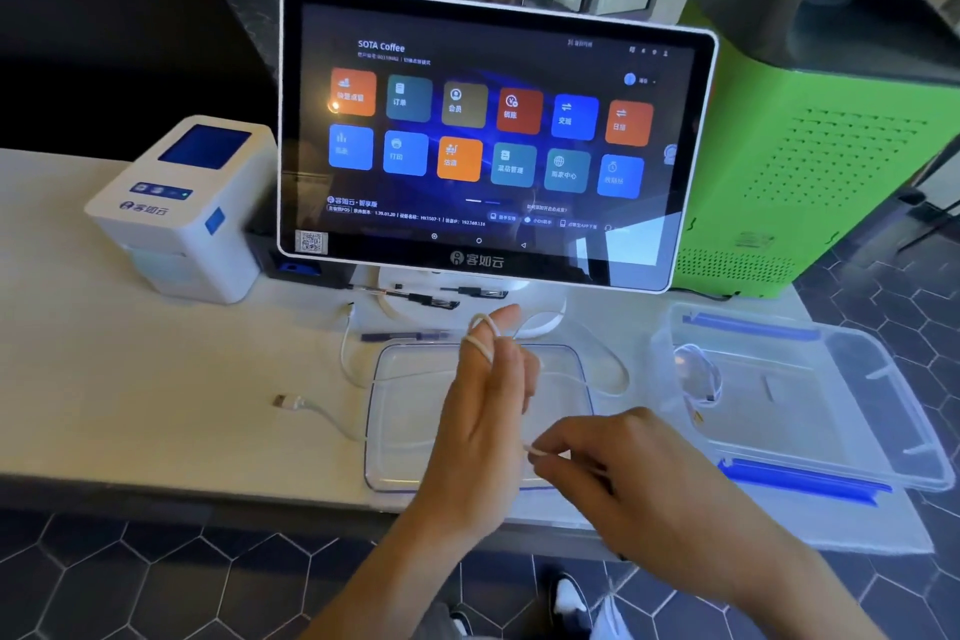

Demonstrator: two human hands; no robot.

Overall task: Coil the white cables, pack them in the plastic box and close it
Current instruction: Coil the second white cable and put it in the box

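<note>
While the left hand [485, 400] stood raised over the clear lid [395, 431] lying flat on the table [130, 379], a white cable [480, 340] sat wound in a couple of turns round its extended fingers, near the tips. Right hand [597, 457] lower and nearer the body, thumb and forefinger pinched shut on the running part of the same cable; left grip not closed, fingers held out straight as a former for the coil. Slack ran from the pinch away rightward and up in a wide loop [613, 369] just beside the open plastic box [831, 431]. A second strand with a plug end [283, 401] lay left of the lid, well clear of both hands. Judged: next wrap goes from the right hand up and over the left fingertips, so the feed line lay below-right of the coil. Box empty of cable so far as visible; packing not yet begun
</note>
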